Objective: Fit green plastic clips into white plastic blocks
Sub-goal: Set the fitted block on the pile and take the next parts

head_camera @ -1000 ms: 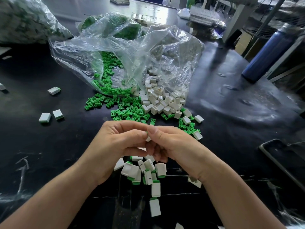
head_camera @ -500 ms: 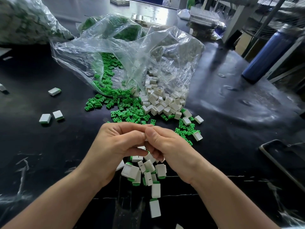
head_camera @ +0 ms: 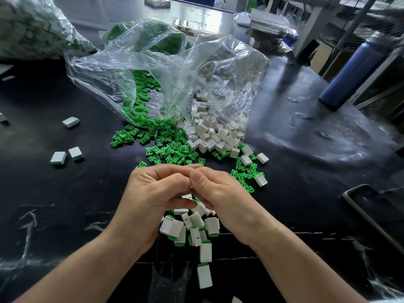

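My left hand [head_camera: 157,193] and my right hand [head_camera: 218,193] meet fingertip to fingertip above the black table [head_camera: 65,204]. Both have curled fingers and together pinch a small white block [head_camera: 187,196], which the thumbs mostly hide. A bit of green shows beside it. Loose green clips [head_camera: 166,149] lie spilled just beyond my hands. Empty white blocks [head_camera: 215,136] pile up to the right of the clips. Under my hands lies a heap of white blocks with green clips fitted [head_camera: 193,228].
A crumpled clear plastic bag [head_camera: 175,68] holds more clips and blocks behind the piles. Three fitted blocks [head_camera: 65,155] lie at the left. A blue bottle [head_camera: 349,73] stands at the far right. The corner of a dark tray [head_camera: 371,213] sits at the right edge.
My hands stay pressed together in the same spot. My right thumb has slid a little closer against my left thumb, covering more of the white piece.
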Demonstrator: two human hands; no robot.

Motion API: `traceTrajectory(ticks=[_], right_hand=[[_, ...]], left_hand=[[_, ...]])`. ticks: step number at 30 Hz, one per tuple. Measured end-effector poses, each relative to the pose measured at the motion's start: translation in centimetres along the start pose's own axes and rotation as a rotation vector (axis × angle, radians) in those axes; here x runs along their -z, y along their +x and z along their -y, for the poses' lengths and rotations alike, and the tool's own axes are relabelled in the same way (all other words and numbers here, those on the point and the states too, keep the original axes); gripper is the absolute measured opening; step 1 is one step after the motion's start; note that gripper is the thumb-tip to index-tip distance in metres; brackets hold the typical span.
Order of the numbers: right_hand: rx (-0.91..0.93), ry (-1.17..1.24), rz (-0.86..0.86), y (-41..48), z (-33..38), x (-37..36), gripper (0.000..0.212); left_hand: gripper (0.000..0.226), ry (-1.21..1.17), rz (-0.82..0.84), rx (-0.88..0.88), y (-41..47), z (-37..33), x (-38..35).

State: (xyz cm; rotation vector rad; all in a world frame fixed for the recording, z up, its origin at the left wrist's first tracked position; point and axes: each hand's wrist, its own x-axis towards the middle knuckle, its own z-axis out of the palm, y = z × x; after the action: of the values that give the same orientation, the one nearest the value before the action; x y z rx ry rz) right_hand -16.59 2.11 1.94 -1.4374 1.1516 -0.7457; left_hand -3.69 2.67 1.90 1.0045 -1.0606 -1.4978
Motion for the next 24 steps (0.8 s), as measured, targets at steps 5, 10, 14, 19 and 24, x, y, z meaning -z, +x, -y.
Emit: traceTrajectory(ticks=[5,10,14,19,24], right_hand=[[0.011,0.003,-0.009,0.01,0.06,-0.03,0.034],[0.013,-0.003,-0.029,0.11,-0.05,-0.19,0.034],[0.011,0.006,-0.034,0.10,-0.05,-0.21,0.031],[0.003,0.005,-0.038,-0.01,-0.05,-0.25,0.031],[-0.011,0.007,-0.035,0.04,-0.02,-0.19,0.031]], left_hand=[[0.020,-0.025,-0.028,0.009,0.04,0.11,-0.17],[0.018,-0.027,-0.054,0.021,0.11,0.14,-0.16],[0.029,-0.019,-0.074,0.015,0.15,0.20,-0.33],[0.024,-0.036,-0.078,0.014,0.19,0.17,-0.46],[0.036,-0.040,-0.072,0.010,0.16,0.40,-0.38]])
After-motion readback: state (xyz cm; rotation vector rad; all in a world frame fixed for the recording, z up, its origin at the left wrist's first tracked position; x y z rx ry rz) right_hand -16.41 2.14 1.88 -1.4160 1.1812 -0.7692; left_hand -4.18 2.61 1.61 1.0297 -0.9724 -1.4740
